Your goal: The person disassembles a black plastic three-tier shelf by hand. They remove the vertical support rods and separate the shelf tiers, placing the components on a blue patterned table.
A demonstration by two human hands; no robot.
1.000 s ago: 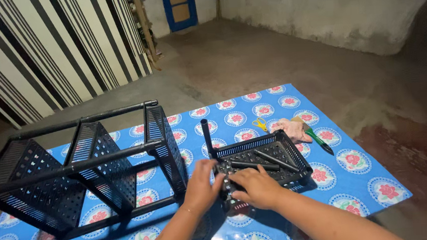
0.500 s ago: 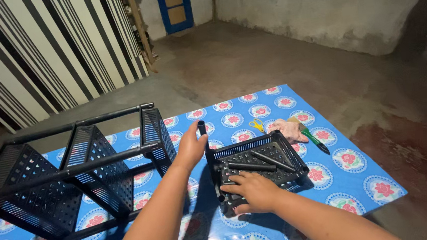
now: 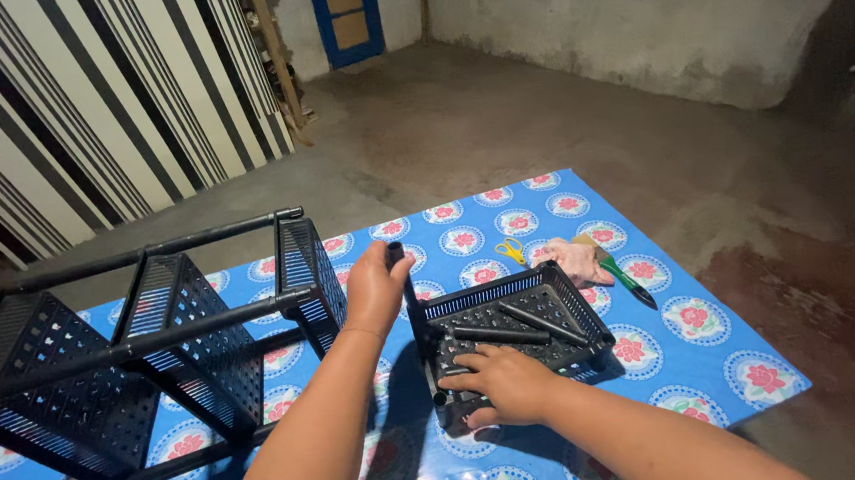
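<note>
On blue mat, left hand (image 3: 374, 292) grips upright tube (image 3: 396, 256); right hand (image 3: 503, 382) flat on tray (image 3: 553, 306).

1 rack (image 3: 135, 361), 1 tray (image 3: 514, 324), 3 poles (image 3: 499, 334), 1 scissors (image 3: 511, 251), 1 brush (image 3: 623, 278).

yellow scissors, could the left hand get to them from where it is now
Probably yes. The left hand grips the upright black tube, and the yellow scissors lie beyond it on the blue flowered cloth with nothing lying between; it would have to let go first.
</note>
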